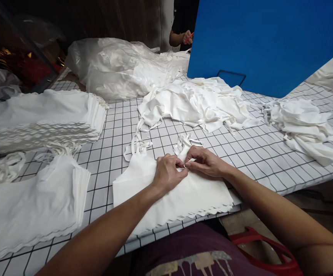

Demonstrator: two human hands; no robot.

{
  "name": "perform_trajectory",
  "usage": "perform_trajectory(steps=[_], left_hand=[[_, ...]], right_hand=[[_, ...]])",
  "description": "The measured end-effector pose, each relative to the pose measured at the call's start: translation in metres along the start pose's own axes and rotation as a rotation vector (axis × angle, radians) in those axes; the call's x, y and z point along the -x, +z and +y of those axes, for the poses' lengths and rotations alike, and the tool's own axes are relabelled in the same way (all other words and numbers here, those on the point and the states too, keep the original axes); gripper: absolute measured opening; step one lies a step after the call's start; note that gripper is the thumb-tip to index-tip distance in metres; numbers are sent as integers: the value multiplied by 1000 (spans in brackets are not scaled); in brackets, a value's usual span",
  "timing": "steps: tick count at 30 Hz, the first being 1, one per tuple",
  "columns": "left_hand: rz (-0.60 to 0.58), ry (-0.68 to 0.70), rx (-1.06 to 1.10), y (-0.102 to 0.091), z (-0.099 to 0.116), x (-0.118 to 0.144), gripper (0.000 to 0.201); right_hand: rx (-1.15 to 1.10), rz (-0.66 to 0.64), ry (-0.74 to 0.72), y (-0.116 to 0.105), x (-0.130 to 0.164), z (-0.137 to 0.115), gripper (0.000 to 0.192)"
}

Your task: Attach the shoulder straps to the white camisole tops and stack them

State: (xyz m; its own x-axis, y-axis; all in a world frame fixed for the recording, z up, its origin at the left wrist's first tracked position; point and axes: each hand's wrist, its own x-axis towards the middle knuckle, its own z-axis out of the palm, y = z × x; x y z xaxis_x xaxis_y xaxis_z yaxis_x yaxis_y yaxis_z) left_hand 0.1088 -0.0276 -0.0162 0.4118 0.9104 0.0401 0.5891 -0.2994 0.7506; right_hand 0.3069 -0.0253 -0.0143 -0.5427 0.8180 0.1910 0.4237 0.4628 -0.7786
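The left hand (168, 172) and right hand (205, 163) met at the near edge of the table (258, 149), fingertips touching, both pinched narrow on the top edge of a white garment (169, 191) that lay flat there, its scalloped hem hanging just over the edge. The garment's straps (183, 142) curled on the grid cloth just beyond the hands.

At the near left corner lay a flat stack (31, 203) of like pieces, and beyond it, along the left edge, a taller stack (40, 119). A loose heap (195, 103) of white cloth sat mid-table, well past the hands, with a smaller pile (301, 126) toward the right edge.

At the far left corner a clear plastic bag (117, 67) lay slumped, filled with white cloth, some spilling from its mouth toward the heap. A blue board (264, 38) stood at the far right. Behind it, another person's hand (187, 37) held something red; what it was could not be told.
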Motion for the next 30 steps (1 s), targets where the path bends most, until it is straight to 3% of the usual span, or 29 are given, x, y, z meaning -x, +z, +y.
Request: perform_trajectory(steps=[14,22,30], left_hand=[[-12,-10,-16,-2,3,0,14],[-24,-17,27,-3,3,1,11],[-7,-7,13,0,0,0,9]], right_hand=[[26,23,-5,2,0,-1,21],[140,-72,-16,-10,5,-2,11],[152,-34,-60,-8,3,-8,16]])
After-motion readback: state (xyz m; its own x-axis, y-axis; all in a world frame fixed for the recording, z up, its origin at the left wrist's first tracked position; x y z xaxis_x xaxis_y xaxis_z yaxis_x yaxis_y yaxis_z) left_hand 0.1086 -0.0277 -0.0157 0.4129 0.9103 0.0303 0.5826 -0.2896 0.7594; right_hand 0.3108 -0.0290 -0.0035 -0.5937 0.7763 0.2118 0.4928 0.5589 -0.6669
